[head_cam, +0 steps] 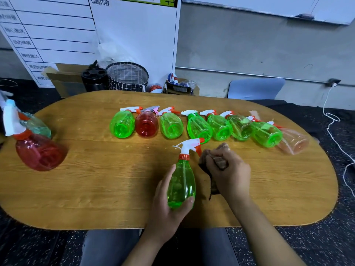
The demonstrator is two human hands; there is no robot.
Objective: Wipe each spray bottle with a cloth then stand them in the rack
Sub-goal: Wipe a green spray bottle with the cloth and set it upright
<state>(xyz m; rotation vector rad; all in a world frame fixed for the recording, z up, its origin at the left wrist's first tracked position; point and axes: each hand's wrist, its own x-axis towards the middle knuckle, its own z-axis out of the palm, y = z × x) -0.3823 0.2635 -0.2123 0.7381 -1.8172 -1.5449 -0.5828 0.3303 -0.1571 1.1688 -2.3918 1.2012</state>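
My left hand grips the lower body of a green spray bottle with a white and orange trigger head, held near upright over the wooden table. Just right of the bottle, my right hand clutches a bunched brown cloth, which does not clearly touch the bottle. Across the table's far side lies a row of several bottles on their sides: green ones, a red one and a pale orange one at the right end. No rack can be made out.
At the table's left edge stand a red bottle and a teal bottle behind it. Beyond the table are a checked basket, a black bin, a cardboard box, a blue chair and a white cable.
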